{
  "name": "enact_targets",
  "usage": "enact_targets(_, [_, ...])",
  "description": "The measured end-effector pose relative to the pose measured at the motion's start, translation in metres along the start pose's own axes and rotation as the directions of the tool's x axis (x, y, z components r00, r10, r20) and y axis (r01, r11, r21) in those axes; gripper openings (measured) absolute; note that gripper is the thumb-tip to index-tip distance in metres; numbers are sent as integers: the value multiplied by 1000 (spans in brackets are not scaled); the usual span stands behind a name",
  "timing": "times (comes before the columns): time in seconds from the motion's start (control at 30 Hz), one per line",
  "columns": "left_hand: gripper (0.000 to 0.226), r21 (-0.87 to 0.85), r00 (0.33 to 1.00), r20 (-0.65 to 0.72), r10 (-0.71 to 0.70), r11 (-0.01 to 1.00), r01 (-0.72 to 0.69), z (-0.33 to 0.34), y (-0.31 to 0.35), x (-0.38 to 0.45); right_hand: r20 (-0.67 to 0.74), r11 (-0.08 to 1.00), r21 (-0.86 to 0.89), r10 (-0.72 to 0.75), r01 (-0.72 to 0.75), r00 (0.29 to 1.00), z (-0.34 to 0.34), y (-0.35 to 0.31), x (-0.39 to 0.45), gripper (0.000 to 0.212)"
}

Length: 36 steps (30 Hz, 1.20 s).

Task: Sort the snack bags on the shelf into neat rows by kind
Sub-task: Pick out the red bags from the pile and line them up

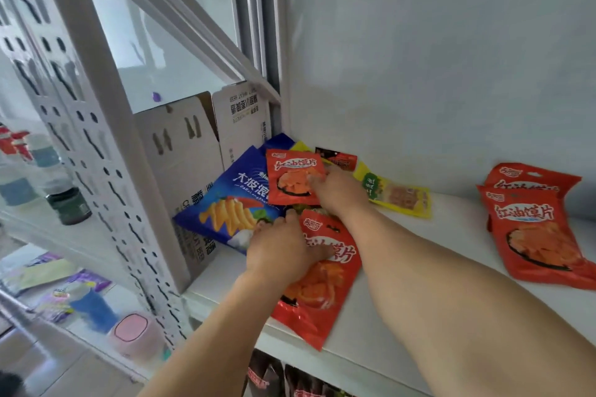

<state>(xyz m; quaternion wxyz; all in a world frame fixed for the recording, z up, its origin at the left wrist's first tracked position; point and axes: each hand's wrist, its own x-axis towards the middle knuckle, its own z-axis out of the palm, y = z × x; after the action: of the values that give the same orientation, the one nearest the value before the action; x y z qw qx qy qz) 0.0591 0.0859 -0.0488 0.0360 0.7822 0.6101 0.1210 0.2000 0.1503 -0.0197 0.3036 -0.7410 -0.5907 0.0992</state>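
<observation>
- White shelf board (pixel 403 300): carries all the snack bags; a pale wall closes it at the back and a white perforated metal upright (pixel 106 190) stands at its left end.
- Left hand (pixel 280 251): lies palm down with fingers spread and fairly straight, pressing on the large orange-red plastic snack bag (pixel 325 280) nearest the shelf's front edge; its fingertips reach onto the blue bag beside it; nothing is gripped.
- Right hand (pixel 335 193): reaches further back; its fingers rest on the lower right part of a smaller orange-red snack pouch (pixel 293 177); whether it pinches the pouch or only touches it cannot be told.
- Smaller orange-red pouch: lies tilted on top of the blue bag, above the large orange-red bag.
- Large blue crinkle-chip bag (pixel 225 203): leans at the shelf's left end against grey-white cardboard cartons (pixel 180 151); a second blue bag edge (pixel 279 140) shows behind it.
- Yellow flat snack packet (pixel 396 193): lies just right of the right hand, near the back wall; a dark red and black packet (pixel 338 158) is partly hidden behind the hand.
- Two stacked orange-red bags (pixel 535 226): lie at the right end of the shelf, well apart from the hands, one overlapping the other.
- Lower shelf (pixel 290 377): dark packets show below the front edge; blurred bottles (pixel 67 203) stand on the neighbouring rack to the left.
</observation>
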Motion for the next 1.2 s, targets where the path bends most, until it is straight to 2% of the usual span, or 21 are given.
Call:
enact_targets(0.07, [99,8,1000,-20,7,1000,-6,1,-1,2,31,998,-23,51,-51,998,2,-7,7,58])
enact_targets(0.17, [100,-18,999,-43,6,1000,-6,3,-3,3,78,988,-64,147,-142,986,4,-19,17,82])
enact_targets(0.27, [100,-64,997,-78,-9,998,4,2,-4,3,97,966,67,243,-250,965,6,-25,25,91])
enact_targets(0.33, [103,-105,996,-87,-22,994,13,1,-4,3,94,934,222,265,-279,960,7,-24,30,82])
enact_targets(0.5, [104,-354,1000,-2,-29,935,27,-6,-7,9,74,827,506,243,-246,967,-3,-15,32,35])
enact_targets(0.6, [93,-483,996,81,-44,872,78,-15,-13,13,66,761,607,238,-228,969,-14,-6,24,38])
enact_targets(0.67, [77,-529,988,142,-53,840,121,-22,-16,14,63,712,670,231,-213,971,-22,3,16,32])
enact_targets(0.77, [51,-658,980,192,-49,734,166,-29,-21,12,105,615,757,222,-223,969,-33,16,1,24])
enact_targets(0.87, [31,-825,962,273,-4,514,236,-32,-21,7,94,547,812,226,-206,970,-46,29,-14,23])
enact_targets(0.93, [25,-883,934,346,92,369,290,-33,-17,1,51,537,826,236,-174,970,-56,39,-24,18])
enact_targets(1.0, [22,-908,898,384,214,266,324,-31,-12,-5,7,527,837,259,-147,966,-69,50,-34,16])
enact_targets(1.1, [22,-924,872,376,314,190,330,-24,1,-14,-68,527,841,332,-125,941,-89,73,-54,11])
enact_targets(1.2, [24,-953,896,299,328,159,259,-14,19,-25,-138,554,826,384,-107,913,-107,100,-78,7])
